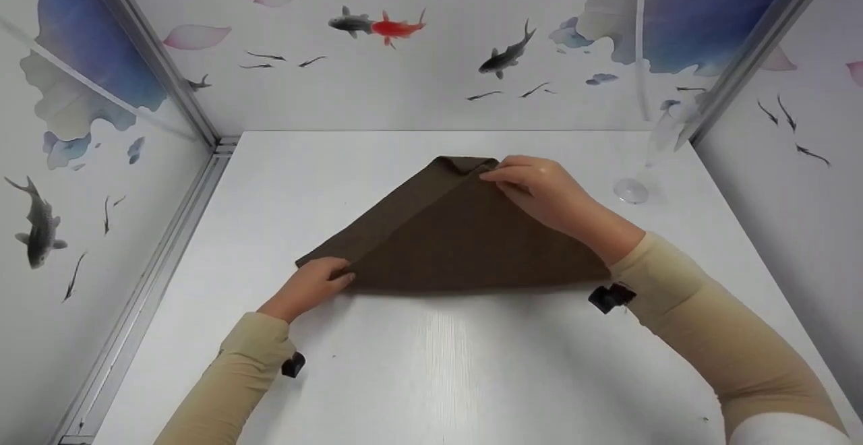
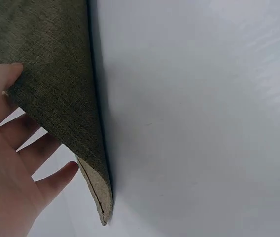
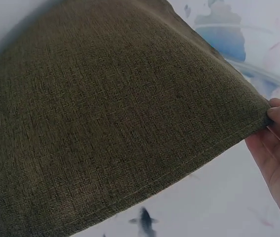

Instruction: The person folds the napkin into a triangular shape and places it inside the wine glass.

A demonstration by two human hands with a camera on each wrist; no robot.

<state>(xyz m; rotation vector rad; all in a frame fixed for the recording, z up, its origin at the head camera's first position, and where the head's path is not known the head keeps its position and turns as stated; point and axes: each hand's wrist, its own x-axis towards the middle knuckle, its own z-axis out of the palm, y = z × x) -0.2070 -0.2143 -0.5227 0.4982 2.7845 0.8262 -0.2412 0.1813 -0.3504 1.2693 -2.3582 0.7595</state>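
On the white table (image 1: 438, 371), a folded brown cloth (image 1: 445, 246) stretches sideways, peak pointing away; left hand (image 1: 311, 288) and right hand (image 1: 547, 192) pinch its edges, with table room in front.

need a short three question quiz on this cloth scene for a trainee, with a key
1. Multiple choice: where does the right hand pinch the cloth?
A) middle of the near edge
B) far corner
C) left end
2. True or false: the clear disc lies on top of the cloth.
3. Count: how many hands hold the cloth?

Key: 1. B. 2. False; the disc is on the table, apart from the cloth. 3. Two; the left hand grips near its left end.
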